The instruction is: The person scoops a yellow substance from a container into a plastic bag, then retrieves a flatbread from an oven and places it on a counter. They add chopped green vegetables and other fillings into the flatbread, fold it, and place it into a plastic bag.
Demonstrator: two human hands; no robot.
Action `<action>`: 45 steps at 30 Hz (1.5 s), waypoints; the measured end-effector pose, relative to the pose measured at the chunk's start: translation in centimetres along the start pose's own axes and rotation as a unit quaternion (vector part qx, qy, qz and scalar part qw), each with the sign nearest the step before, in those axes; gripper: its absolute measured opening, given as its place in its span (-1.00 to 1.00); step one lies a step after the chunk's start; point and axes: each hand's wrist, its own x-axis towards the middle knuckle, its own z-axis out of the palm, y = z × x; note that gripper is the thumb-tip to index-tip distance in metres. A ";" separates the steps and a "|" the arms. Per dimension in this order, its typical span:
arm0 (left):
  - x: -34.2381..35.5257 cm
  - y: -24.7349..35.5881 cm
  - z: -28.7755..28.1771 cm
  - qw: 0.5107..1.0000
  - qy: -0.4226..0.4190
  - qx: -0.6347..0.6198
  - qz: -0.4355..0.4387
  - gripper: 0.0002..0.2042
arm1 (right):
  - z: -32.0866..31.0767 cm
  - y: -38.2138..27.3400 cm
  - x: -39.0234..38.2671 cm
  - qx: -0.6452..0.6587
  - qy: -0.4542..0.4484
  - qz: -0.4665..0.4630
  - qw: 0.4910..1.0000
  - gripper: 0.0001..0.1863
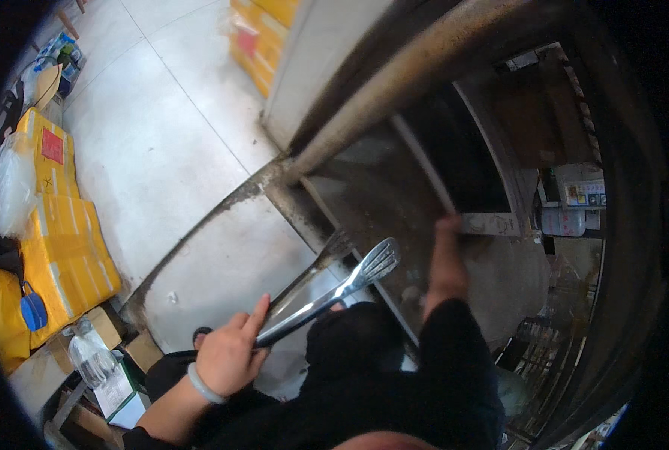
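My left hand (231, 351), with a pale bracelet at its wrist, is closed round the handle end of long metal tongs (327, 296). Its index finger lies stretched along them. The slotted head of the tongs points up and away to the right, in front of my dark clothing. My right hand (447, 225) reaches forward on a bent arm to the light edge of a dark-panelled door (475, 150), and appears to touch it. Blur and the angle hide the fingers of that hand.
Yellow taped boxes (68, 247) stand at the left, with a clear plastic bag (16, 180) against them. A thick brownish pipe-like bar (394, 90) crosses ahead. Pale tiled floor (169, 112) lies beyond a dirty sill. Shelves with goods (578, 199) are at the right.
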 end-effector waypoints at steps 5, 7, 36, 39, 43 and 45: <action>-0.3 -0.1 -0.1 0.998 -0.003 -0.054 -0.020 -0.32 | -1.3 -0.3 -3.4 -0.051 0.004 -0.012 0.999 -0.61; 0.2 -0.5 0.3 0.997 0.015 -0.072 -0.003 -0.33 | -1.8 0.2 -5.5 -0.101 0.005 -0.026 0.995 -0.63; 3.7 3.2 4.1 0.979 0.133 -0.046 0.148 -0.34 | 3.6 -7.8 -13.0 -0.787 -0.074 -0.347 0.505 -0.43; 3.3 3.2 3.8 0.983 0.128 -0.035 0.124 -0.35 | 5.4 -7.9 -9.0 -0.831 -0.053 -0.332 0.444 -0.44; 2.9 2.9 3.8 0.986 0.124 -0.026 0.108 -0.37 | 6.9 -7.5 -4.9 -0.852 -0.058 -0.362 0.375 -0.48; 3.1 2.7 3.8 0.987 0.124 -0.017 0.098 -0.39 | 9.5 -6.9 -4.9 -0.848 -0.065 -0.362 0.382 -0.51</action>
